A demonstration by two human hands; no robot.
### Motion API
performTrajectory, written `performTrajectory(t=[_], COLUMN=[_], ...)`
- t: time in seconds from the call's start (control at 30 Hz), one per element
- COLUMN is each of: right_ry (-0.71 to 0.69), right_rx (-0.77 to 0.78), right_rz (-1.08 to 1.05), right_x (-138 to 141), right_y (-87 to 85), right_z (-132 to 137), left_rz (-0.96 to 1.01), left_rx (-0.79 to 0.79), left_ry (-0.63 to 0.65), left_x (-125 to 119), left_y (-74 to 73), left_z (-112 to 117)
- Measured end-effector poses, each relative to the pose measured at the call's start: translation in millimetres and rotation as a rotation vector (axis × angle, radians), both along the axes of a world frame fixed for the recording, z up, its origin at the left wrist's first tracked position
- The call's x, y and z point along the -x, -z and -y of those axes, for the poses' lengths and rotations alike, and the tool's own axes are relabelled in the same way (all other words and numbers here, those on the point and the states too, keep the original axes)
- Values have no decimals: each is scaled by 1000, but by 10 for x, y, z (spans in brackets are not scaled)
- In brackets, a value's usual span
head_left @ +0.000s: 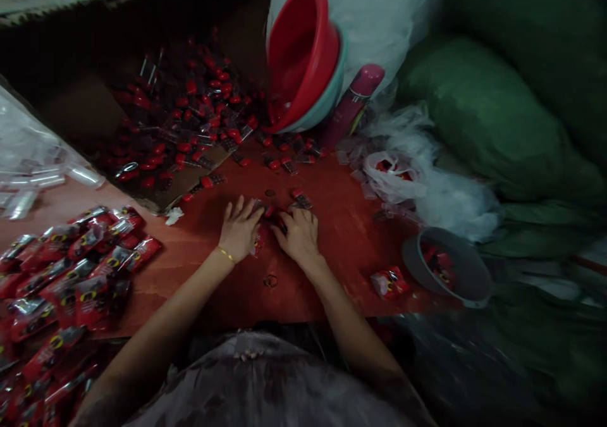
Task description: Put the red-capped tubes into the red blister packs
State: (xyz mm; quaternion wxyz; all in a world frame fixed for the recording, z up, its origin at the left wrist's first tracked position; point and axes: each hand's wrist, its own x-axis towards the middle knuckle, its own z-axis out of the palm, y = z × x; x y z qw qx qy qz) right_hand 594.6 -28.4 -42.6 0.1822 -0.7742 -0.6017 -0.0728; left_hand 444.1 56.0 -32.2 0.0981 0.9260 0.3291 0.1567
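Both my hands rest on a reddish wooden table, side by side at its middle. My left hand, with a thin gold bracelet at the wrist, lies with fingers stretched over a small red packet. My right hand is curled, its fingers closed on small red-and-black pieces between the two hands. What exactly it grips is too small to make out. Loose red-capped pieces lie just beyond my fingers.
A tipped cardboard box spills red pieces at the back left. Stacked red and teal basins lean behind. Filled red packets pile at the left. A grey bowl and one packet sit right; green sacks beyond.
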Motion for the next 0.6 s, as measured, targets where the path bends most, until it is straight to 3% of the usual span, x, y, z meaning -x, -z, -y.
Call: performTrajectory(t=[0.13,0.3,0.43,0.6], right_ry=[26,11,28,-77], right_rx=[65,-24,-202,-338], right_rz=[-18,-96,-260,-486], right_x=[29,-30,-138,-173], right_y=[59,125,103,9], right_z=[-129,-132,-123,-145], left_rz=[-117,-148,-23,264], left_rx=[77,112,134,353], left_ry=[122,179,210,214], left_x=[-288,-413,-358,-299], left_y=[-45,56,99,72], left_z=[-286,-418,-385,-297])
